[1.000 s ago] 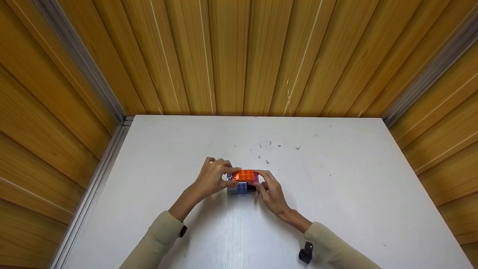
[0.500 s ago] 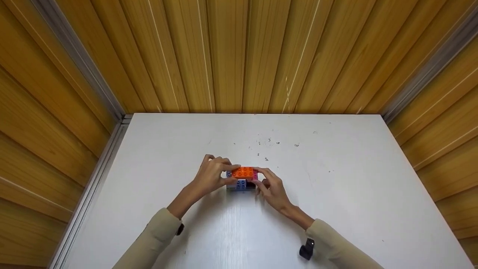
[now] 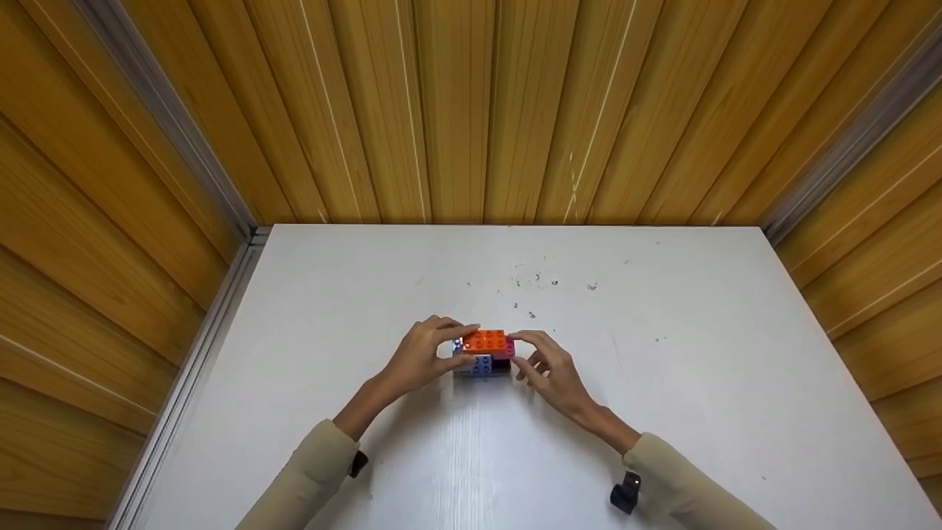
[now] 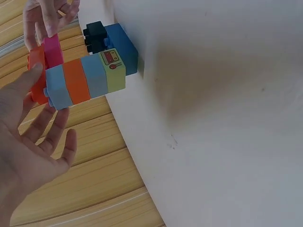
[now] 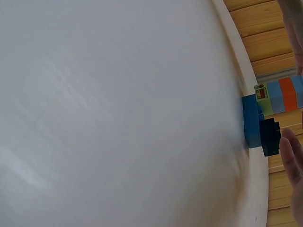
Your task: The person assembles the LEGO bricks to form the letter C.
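Note:
A small structure of toy building bricks stands near the middle of the table. My left hand (image 3: 423,350) pinches the orange brick (image 3: 483,340) on top between thumb and index finger, its other fingers spread beside the stack. My right hand (image 3: 553,372) has thumb and index fingertips at the outer end of the pink brick (image 4: 53,51), which sits against the orange one. Below, light blue bricks (image 4: 58,87), an orange brick (image 4: 77,81) and a green printed brick (image 4: 114,68) form one column. A blue base brick (image 4: 122,49) carries a black brick (image 5: 271,137).
The white table (image 3: 331,294) has small dark marks near its back. Wood-patterned panels (image 3: 456,110) rise behind and at both sides. A metal rail (image 3: 184,383) runs along the left edge. Black wrist devices (image 3: 625,493) hang by the sleeves.
My right hand has shifted slightly right, its fingertips moving toward the pink brick's outer end. My left hand keeps its pinch on the orange brick. The structure looks much the same.

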A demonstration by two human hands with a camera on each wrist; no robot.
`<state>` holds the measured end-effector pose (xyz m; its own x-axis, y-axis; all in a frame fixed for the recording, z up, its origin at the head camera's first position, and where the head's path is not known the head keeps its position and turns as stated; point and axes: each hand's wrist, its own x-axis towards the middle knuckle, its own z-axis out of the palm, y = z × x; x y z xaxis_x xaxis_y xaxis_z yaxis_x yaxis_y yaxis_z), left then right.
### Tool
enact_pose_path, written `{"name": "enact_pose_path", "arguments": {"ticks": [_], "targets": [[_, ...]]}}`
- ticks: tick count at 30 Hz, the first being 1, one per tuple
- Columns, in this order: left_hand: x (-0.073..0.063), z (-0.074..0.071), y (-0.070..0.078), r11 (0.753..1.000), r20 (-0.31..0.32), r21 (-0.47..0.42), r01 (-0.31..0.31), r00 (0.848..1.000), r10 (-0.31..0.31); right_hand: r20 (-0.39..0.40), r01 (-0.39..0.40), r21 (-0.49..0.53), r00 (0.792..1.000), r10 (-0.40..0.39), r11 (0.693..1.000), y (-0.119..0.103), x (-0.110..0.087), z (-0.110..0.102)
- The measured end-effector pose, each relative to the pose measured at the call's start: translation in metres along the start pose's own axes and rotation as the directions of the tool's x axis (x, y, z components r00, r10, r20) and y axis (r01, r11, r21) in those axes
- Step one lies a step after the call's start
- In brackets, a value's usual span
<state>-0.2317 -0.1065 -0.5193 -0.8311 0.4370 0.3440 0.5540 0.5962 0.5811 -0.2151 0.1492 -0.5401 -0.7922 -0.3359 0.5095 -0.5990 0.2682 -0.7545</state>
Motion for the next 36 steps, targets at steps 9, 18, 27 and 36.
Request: {"name": "enact_pose_path", "arguments": {"ticks": [9, 18, 27, 36], "targets": [[-0.039, 0.002, -0.027, 0.973, -0.122, -0.228, 0.037, 0.99, -0.067, 0.042, 0.077, 0.004, 0.996, -0.077, 0.997, 0.0, 0.0, 0.004], [-0.044, 0.016, -0.032, 0.964, -0.057, -0.264, 0.025, 0.998, -0.042, 0.103, -0.03, -0.034, 0.994, 0.033, 0.999, 0.013, -0.005, 0.013], [-0.029, 0.027, -0.032, 0.977, -0.03, -0.188, 0.105, 0.993, -0.113, 0.202, -0.042, -0.04, 0.978, 0.049, 0.998, 0.039, 0.008, 0.011], [-0.008, 0.025, -0.034, 0.965, 0.016, -0.195, 0.173, 0.985, -0.174, 0.316, -0.214, -0.036, 0.924, 0.214, 0.976, 0.042, 0.028, -0.001]]}}
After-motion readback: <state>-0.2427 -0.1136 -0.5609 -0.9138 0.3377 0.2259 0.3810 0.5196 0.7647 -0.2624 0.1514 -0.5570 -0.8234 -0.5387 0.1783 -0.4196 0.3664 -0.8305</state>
